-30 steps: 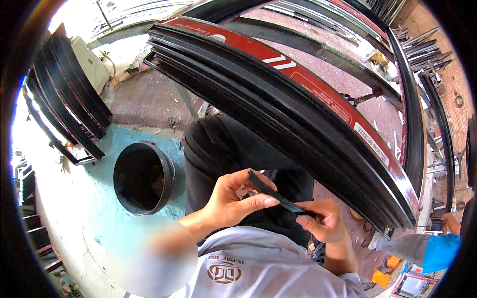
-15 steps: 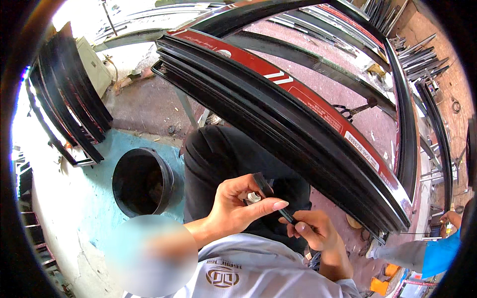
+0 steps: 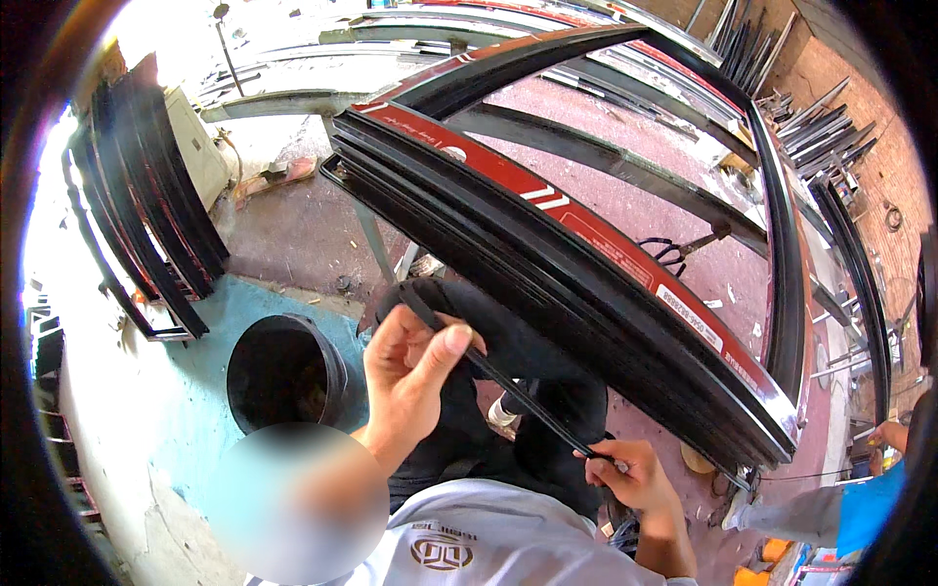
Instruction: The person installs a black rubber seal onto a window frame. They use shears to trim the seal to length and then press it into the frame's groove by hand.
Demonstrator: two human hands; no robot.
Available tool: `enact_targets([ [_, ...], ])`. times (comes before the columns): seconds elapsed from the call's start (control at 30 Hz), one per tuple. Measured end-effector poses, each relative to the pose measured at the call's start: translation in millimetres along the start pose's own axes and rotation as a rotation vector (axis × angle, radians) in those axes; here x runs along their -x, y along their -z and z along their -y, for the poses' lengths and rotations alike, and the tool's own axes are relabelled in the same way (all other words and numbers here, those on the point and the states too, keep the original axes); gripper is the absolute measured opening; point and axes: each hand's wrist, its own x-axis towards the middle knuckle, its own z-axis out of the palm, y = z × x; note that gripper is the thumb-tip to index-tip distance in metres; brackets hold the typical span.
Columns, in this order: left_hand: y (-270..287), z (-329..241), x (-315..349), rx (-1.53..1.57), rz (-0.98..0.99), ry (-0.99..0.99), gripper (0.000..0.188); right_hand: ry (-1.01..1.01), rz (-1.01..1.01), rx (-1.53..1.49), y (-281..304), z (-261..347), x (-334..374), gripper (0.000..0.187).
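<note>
Left hand [image 3: 403,396] now farther left, black strip [image 3: 528,401] slender, grooved

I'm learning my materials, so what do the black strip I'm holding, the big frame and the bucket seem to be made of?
Black strip: probably rubber or flexible plastic, fairly dull; it's thin and seems to bend. Big frame: likely coated metal, dark with slight sheen, judging by its crisp ridged profile. Bucket: perhaps plastic; smooth, plain black.
</note>
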Motion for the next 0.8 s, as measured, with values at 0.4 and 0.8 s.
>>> enact_targets([
  [0.4, -29, -5, 18, 0.097, 0.290, 0.051, 0.025, -0.095, -0.135, 0.289, 9, -21, -3, 0.026],
  [0.8, -24, 23, 48, -0.175, 0.472, 0.421, 0.028, 0.222, -0.644, 0.058, 84, -145, -89, 0.053],
])
